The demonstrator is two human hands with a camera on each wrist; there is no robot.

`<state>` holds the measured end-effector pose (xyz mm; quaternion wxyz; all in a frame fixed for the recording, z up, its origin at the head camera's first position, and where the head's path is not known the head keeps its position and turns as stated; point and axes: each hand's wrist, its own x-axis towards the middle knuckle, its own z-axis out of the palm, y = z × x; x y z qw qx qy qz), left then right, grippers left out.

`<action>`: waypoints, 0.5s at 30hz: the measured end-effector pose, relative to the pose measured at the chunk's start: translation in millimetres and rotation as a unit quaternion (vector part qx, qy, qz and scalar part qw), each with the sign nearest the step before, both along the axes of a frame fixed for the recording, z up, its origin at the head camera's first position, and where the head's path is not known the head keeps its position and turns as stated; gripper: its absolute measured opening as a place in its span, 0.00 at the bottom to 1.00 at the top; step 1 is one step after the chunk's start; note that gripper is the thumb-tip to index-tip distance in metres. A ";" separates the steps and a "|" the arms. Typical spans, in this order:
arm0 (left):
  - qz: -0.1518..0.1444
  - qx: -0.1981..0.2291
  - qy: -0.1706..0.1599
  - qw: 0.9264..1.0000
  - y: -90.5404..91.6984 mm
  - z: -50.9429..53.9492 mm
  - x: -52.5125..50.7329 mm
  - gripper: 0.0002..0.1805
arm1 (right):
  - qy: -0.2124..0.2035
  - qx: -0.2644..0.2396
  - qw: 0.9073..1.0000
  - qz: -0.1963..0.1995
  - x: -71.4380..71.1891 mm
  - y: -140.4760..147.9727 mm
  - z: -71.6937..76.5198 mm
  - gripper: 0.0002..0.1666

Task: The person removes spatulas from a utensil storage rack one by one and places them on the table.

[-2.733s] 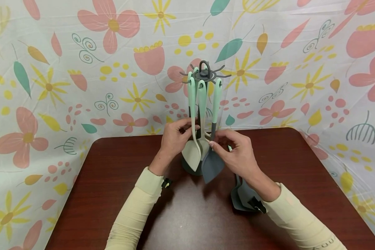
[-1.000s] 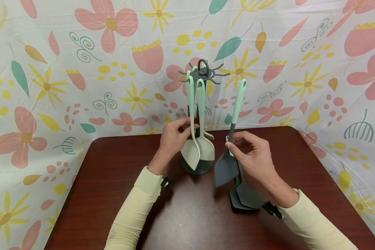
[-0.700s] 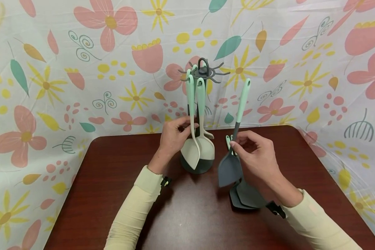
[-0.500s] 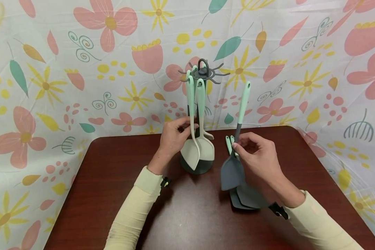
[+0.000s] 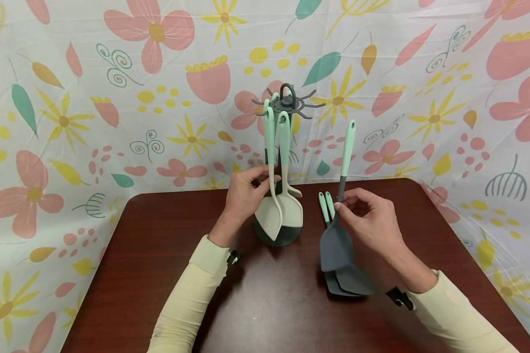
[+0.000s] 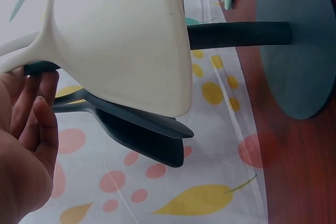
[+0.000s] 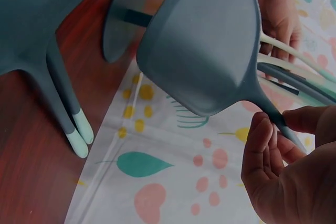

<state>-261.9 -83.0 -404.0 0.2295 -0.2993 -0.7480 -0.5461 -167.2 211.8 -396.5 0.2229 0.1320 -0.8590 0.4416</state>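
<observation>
One gray spatula (image 5: 337, 247) in right fingers (image 7: 257, 153), two lying spatulas (image 5: 357, 280)

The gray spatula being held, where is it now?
In the head view, the gray spatula is right of the utensil stand, pinched in the right hand, partly hiding two utensils on the table.

A reddish-brown table (image 5: 159, 245) carries a utensil rack (image 5: 289, 237) and two grey spatulas (image 5: 355, 280).
</observation>
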 end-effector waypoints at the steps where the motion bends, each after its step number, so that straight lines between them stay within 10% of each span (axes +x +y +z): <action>1: 0.000 0.000 -0.001 1.000 0.1 -0.3 -0.2 0.09 | -0.002 0.004 1.000 -0.002 -0.8 1.9 -1.4 0.06; 15: 0.002 0.002 -0.010 1.000 0.6 -1.0 0.0 0.10 | -0.028 0.066 0.997 -0.026 -4.7 19.1 -10.0 0.03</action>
